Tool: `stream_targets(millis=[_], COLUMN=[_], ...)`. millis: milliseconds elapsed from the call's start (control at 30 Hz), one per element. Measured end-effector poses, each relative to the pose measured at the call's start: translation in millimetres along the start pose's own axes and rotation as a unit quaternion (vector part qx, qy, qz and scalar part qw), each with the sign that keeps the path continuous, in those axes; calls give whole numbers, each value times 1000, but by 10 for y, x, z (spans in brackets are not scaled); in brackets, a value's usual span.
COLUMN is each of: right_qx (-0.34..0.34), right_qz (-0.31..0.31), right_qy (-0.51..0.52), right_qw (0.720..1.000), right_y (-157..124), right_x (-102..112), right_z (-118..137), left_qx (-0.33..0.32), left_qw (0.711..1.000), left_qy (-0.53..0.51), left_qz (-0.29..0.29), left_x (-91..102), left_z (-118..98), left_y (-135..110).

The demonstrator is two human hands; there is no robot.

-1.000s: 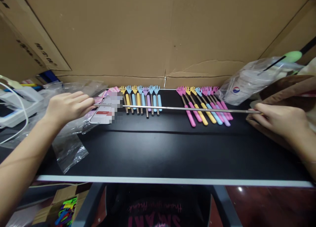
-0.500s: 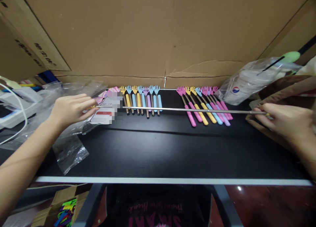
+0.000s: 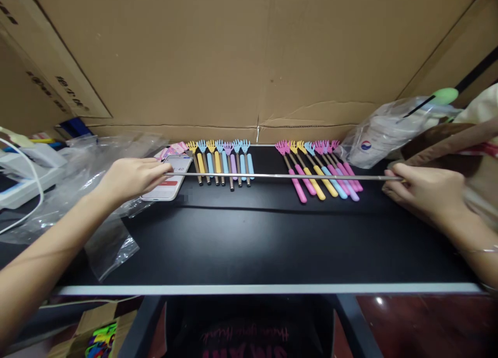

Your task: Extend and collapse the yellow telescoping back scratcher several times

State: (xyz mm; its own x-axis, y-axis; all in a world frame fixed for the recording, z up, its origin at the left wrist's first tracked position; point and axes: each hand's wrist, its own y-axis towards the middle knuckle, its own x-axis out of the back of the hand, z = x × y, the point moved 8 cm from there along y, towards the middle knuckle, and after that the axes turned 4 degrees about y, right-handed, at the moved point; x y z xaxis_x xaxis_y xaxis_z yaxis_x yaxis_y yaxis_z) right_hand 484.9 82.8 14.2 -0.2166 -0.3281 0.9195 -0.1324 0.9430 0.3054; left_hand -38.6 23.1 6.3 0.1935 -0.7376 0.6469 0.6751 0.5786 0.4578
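A long thin metal rod, the drawn-out shaft of a telescopic back scratcher [image 3: 268, 176], stretches level between my hands above the table. My left hand [image 3: 134, 177] pinches its left end and my right hand [image 3: 422, 189] grips its right end; both ends are hidden by the fingers. Beyond the shaft lies a row of back scratchers [image 3: 221, 163] with claw heads and separate yellow, blue and purple handles beside bare metal rods. Further right, another row of back scratchers [image 3: 321, 171] has pink, yellow, blue and purple handles fitted on.
A phone [image 3: 165, 189] showing a timer lies by my left hand, near crumpled clear plastic bags [image 3: 105, 233]. At the right stands a bagged Pepsi cup [image 3: 375, 140]. Cardboard [image 3: 249, 52] walls the back. Below left, a carton [image 3: 91, 321] holds colourful items.
My hands have come slightly closer together, the left moving right and the right moving left, so the shaft spans less. The view has shifted a little.
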Motion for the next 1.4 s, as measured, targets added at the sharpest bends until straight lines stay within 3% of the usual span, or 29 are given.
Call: stream_targets(millis=[100, 333, 433, 667, 967, 1133, 1300, 1400], right_qx=[37, 143, 175, 221, 238, 272, 331, 431], right_qz=[-12, -142, -185, -194, -159, -186, -281, -322], right_qy=[13, 16, 15, 51, 51, 61, 108, 185], right_qw=[999, 979, 967, 954, 957, 942, 894, 822], right_y=[-5, -113, -170, -258, -204, -252, -628, -1100], right_x=[105, 460, 520, 680, 784, 869, 1287, 1594], right_z=[343, 1235, 1553, 2115, 2307, 2340, 2426, 2582], left_qx=[-4, -8, -6, 19, 44, 29, 30, 27], left_qw=[1000, 999, 998, 997, 990, 992, 993, 993], left_qy=[-15, -47, -68, -76, -131, -123, -107, -102], left_qz=[9, 3, -9, -9, 9, -12, -41, -47], left_x=[87, 252, 389, 647, 634, 611, 600, 575], left_z=[-206, -744, -969, -1264, -1245, -1205, -1122, -1110], left_y=[237, 851, 994, 1166, 1200, 1172, 1099, 1067])
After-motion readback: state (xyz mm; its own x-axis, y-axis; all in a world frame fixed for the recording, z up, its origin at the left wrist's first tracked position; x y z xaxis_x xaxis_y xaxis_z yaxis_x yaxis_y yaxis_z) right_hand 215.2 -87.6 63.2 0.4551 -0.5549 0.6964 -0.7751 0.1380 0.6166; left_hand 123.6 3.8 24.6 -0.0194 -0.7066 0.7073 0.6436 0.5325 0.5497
